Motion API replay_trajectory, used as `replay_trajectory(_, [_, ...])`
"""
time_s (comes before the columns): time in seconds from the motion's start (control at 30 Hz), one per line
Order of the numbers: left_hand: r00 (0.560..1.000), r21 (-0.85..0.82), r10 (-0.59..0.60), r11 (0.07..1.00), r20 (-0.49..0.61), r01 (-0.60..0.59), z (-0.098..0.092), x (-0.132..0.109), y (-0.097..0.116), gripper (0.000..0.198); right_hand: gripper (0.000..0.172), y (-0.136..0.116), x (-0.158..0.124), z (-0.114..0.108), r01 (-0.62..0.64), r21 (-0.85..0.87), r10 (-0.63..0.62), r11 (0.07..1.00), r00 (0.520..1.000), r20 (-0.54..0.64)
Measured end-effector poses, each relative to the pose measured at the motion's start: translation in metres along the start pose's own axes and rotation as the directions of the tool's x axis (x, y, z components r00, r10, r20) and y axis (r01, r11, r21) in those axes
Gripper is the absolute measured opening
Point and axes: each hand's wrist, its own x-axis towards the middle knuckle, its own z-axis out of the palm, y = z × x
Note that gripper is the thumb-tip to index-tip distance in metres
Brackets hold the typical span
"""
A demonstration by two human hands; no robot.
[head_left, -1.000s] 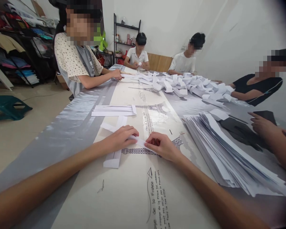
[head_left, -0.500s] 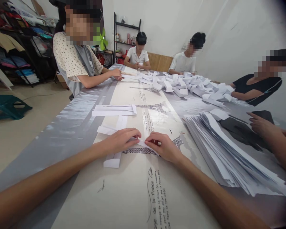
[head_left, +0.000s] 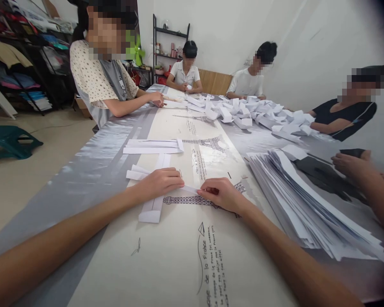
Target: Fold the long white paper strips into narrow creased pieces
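A narrow folded white paper strip (head_left: 191,189) stretches between my two hands, just above the table. My left hand (head_left: 164,183) is closed over its middle, fingers pressed together, and the strip's left end sticks out beyond the wrist. Thumb and fingers of my right hand (head_left: 220,194) pinch the right end. Beneath my left hand lies another folded white paper (head_left: 152,212), partly covered by the hand and forearm. Farther forward, a folded white paper piece (head_left: 152,147) rests crosswise on the printed tablecloth (head_left: 141,273).
A thick stack of white paper sheets (head_left: 310,209) lies to the right, with a co-worker's hand (head_left: 352,164) beyond it. A heap of folded white papers (head_left: 243,113) covers the far right. Several people sit or stand around the table. A green stool (head_left: 13,143) stands at left.
My left fingers have closed down flatter over the strip, and my right hand has shifted slightly to the right. The co-worker's hand at right has changed its pose.
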Motion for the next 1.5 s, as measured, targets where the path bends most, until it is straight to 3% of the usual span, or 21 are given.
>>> replay_trajectory(0.3, [0.992, -0.124, -0.092, 0.987, 0.089, 0.102, -0.007, -0.002, -0.002, 0.03, 0.04, 0.001, -0.001, 0.0, 0.011, 0.057, -0.011, 0.998, 1.0, -0.004])
replay_trajectory(0.47, [0.972, -0.176, -0.203, 0.959, 0.121, 0.222, -0.027, 0.001, -0.014, 0.026, 0.035, 0.007, -0.001, -0.015, -0.128, 0.29, 0.15, 0.948, 0.987, -0.055])
replay_trajectory(0.7, [0.886, -0.407, -0.401, 0.787, 0.233, 0.463, -0.06, 0.0, -0.037, 0.029, 0.026, 0.015, 0.0, -0.027, -0.174, 0.538, 0.382, 0.825, 0.873, -0.304])
replay_trajectory(0.8, [0.85, -0.475, -0.418, 0.705, 0.32, 0.526, -0.061, -0.002, -0.04, 0.029, 0.028, 0.02, 0.0, -0.024, -0.185, 0.593, 0.439, 0.783, 0.841, -0.317])
replay_trajectory(0.9, [0.845, -0.483, -0.388, 0.696, 0.369, 0.531, -0.061, -0.004, -0.042, 0.03, 0.027, 0.027, 0.001, -0.022, -0.194, 0.61, 0.496, 0.769, 0.783, -0.376])
replay_trajectory(1.0, [0.856, -0.498, -0.398, 0.696, 0.331, 0.517, -0.062, -0.005, -0.046, 0.031, 0.027, 0.036, 0.002, -0.02, -0.192, 0.593, 0.519, 0.782, 0.727, -0.449])
replay_trajectory(1.13, [0.857, -0.53, -0.42, 0.674, 0.299, 0.515, -0.063, -0.009, -0.053, 0.031, 0.032, 0.049, 0.004, -0.018, -0.168, 0.581, 0.516, 0.796, 0.691, -0.507])
replay_trajectory(1.27, [0.857, -0.565, -0.459, 0.652, 0.237, 0.505, -0.058, -0.012, -0.057, 0.033, 0.035, 0.06, 0.003, -0.018, -0.157, 0.615, 0.564, 0.773, 0.613, -0.554])
replay_trajectory(1.5, [0.839, -0.571, -0.536, 0.661, 0.094, 0.486, -0.049, -0.012, -0.053, 0.038, 0.032, 0.059, 0.003, -0.02, -0.076, 0.715, 0.608, 0.695, 0.594, -0.527])
